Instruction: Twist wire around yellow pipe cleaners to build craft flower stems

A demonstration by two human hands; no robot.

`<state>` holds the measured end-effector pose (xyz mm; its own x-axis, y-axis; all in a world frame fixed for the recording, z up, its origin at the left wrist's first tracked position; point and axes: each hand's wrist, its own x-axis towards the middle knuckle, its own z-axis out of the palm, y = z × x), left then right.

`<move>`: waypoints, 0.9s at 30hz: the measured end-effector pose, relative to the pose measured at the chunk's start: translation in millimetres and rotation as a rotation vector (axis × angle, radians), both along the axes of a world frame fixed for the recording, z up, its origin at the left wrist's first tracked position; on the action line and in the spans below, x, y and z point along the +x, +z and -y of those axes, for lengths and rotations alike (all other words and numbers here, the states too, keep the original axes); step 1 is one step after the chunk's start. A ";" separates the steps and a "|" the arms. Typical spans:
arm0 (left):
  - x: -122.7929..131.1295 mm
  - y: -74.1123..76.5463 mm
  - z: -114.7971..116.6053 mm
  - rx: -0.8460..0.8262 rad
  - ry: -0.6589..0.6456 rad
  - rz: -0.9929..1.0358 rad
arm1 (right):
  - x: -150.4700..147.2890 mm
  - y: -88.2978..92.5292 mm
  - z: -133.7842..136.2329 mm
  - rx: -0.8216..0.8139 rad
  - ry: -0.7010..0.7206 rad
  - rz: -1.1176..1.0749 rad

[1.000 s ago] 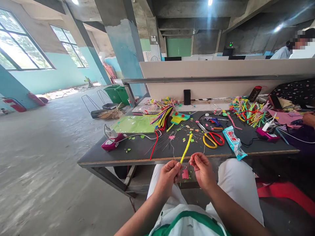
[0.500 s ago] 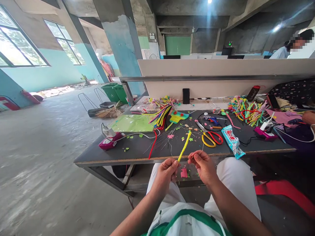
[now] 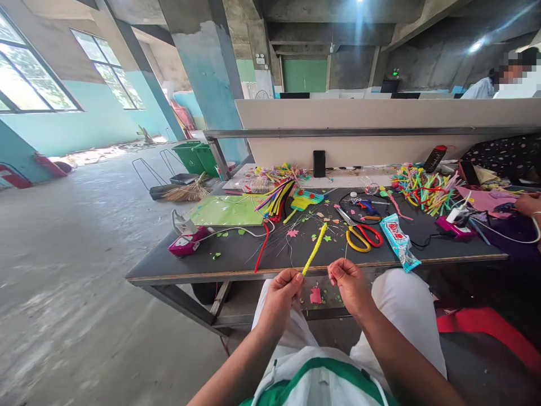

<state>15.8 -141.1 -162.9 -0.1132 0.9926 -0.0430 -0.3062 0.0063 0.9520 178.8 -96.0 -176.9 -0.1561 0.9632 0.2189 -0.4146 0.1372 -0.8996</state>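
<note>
My left hand (image 3: pixel 284 293) is closed, pinching the lower end of a yellow pipe cleaner (image 3: pixel 315 249) that slants up and right over the table's front edge. To its right, my right hand (image 3: pixel 350 285) has thumb and fingertips pressed together; whatever they hold is too fine to make out. A thin wire shows just above those fingers. Both hands hover above my lap, apart from each other. Beyond them lie scissors (image 3: pixel 359 234) with red and yellow handles, a red pipe cleaner (image 3: pixel 262 248) and a pink star (image 3: pixel 292 233).
A blue snack packet (image 3: pixel 398 242) lies right of the scissors. Further back are a green sheet (image 3: pixel 226 210), a blue glue gun (image 3: pixel 366 203), a phone (image 3: pixel 319 163) and a pile of coloured pipe cleaners (image 3: pixel 426 192). Purple power strips (image 3: pixel 188 242) sit at both sides. Another person's hand (image 3: pixel 528 204) is far right.
My right hand has drawn slightly right, widening the gap from the yellow pipe cleaner. My left hand has shifted a little left, still pinching it.
</note>
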 end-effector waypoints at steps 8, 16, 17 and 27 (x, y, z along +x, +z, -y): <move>8.9 -0.3 -1.6 -0.024 -0.048 -0.016 | -0.1 6.1 -3.1 0.002 -0.036 -0.170; 9.7 0.3 -1.3 -0.026 -0.057 0.041 | 1.4 7.3 -4.8 -0.015 0.008 -0.283; 10.1 0.0 -1.2 -0.035 -0.069 0.050 | 2.3 7.9 -5.8 -0.020 0.016 -0.310; 16.6 2.2 0.9 -0.093 -0.142 0.075 | 12.2 10.1 -11.4 -0.085 0.067 -0.369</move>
<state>32.4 -142.0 -160.7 0.0343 0.9898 -0.1386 -0.3660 0.1415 0.9198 191.0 -84.6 -166.7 -0.1448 0.9707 0.1916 -0.7185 0.0300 -0.6949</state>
